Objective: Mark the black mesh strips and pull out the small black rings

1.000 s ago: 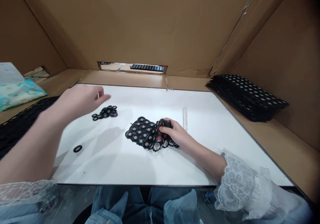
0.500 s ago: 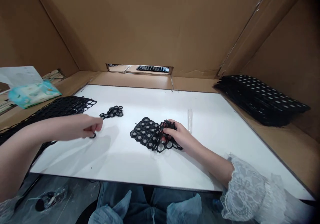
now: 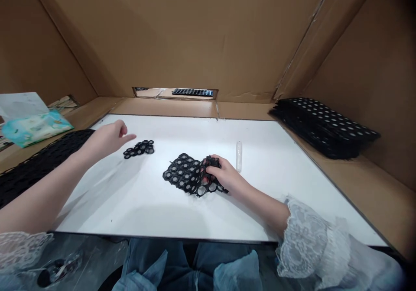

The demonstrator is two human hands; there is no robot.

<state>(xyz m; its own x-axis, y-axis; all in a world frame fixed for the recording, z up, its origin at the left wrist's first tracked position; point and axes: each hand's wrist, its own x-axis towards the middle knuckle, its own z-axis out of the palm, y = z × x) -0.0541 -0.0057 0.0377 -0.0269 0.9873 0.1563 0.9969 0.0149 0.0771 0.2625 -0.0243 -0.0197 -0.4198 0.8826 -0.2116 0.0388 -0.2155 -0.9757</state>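
Observation:
My right hand (image 3: 224, 174) is closed on the crumpled right part of a black mesh piece (image 3: 182, 172) with round holes, which lies on the white board (image 3: 156, 208). Beside a small pile of black rings (image 3: 139, 149), my left hand (image 3: 112, 137) hovers with its thumb and a finger apart and nothing visible between them. The pile is just right of its fingertips. Under and behind the left forearm lies a larger black net (image 3: 48, 152).
A clear narrow tube (image 3: 239, 156) lies right of the mesh. At the right edge rests a stack of black perforated sheets (image 3: 325, 128). A tissue pack (image 3: 37, 126) sits at the left. Cardboard walls (image 3: 182, 31) enclose the board, with a slot at the back.
My left hand has moved up and away from the board's near left, and its fingers have opened. The dark ring at its fingertips no longer shows there. The view has shifted slightly.

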